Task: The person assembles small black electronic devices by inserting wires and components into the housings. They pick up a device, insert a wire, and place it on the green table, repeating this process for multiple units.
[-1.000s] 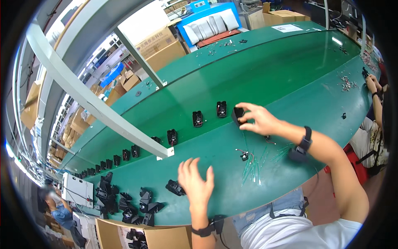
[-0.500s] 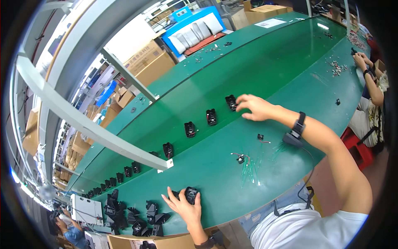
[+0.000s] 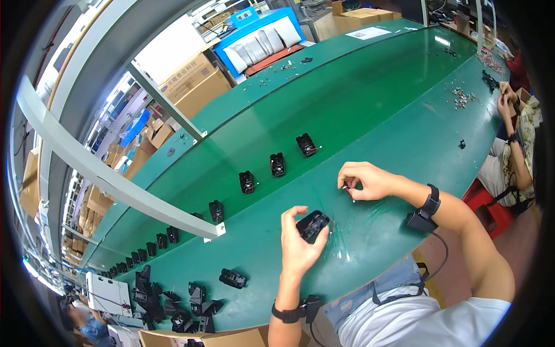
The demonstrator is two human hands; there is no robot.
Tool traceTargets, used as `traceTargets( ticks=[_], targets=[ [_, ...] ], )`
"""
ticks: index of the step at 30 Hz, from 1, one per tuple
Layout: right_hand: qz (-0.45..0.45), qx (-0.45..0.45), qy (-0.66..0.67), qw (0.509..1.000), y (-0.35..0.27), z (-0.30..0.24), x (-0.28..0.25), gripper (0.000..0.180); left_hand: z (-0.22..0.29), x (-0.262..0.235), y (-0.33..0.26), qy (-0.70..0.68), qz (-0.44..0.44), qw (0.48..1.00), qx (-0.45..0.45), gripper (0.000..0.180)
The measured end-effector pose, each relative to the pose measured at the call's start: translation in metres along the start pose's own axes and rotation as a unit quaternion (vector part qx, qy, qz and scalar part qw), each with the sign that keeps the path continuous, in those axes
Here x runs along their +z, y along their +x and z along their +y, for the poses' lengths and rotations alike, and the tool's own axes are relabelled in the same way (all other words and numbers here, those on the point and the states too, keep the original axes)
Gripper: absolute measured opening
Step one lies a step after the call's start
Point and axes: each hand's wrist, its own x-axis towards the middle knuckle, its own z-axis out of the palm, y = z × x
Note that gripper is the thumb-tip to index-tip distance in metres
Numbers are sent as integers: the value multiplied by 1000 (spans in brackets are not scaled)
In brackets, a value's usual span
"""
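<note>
- Two bare hands at work: the left hand is curled round one black housing; the right hand is pinched narrow on one small part.
- Four housings stand plainly on the belt, with a fifth half hidden by the grey post; beyond them the row runs off too small for me to count fairly.
- One spare housing lies alone on the bench.
- Further left, black pieces lie heaped, overlapping too much to number, with a carton below at the bench edge.
- Green strips are scattered just right of the held housing; loose bits lie up the bench, near one co-worker's hands.
- Across the belt sits one blue machine.
- The held housing sits between the left thumb and fingers, lower and to the left of the right hand, well apart from it; the spare one is left of both hands.
</note>
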Motion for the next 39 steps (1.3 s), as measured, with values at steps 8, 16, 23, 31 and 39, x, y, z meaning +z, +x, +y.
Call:
traceTargets(
  ticks=[8,16,23,31,39],
  targets=[
    [13,38,348,937,-15,-4,30,9,-19,33,-1,-275,-27,959,-69,59],
    [43,106,390,914,-29,-20,29,26,-15,27,-1,-454,-53,881,-120,56],
    [87,17,317,944,-32,-24,24,11,-21,27,-1,-442,-112,880,-129,83],
    [110,-94,154,977,-38,-39,41,11,-23,35,-3,-525,-148,829,-124,82],
    [113,-138,111,978,-39,-37,40,12,-28,36,-5,-535,-147,816,-164,74]
  ],
)
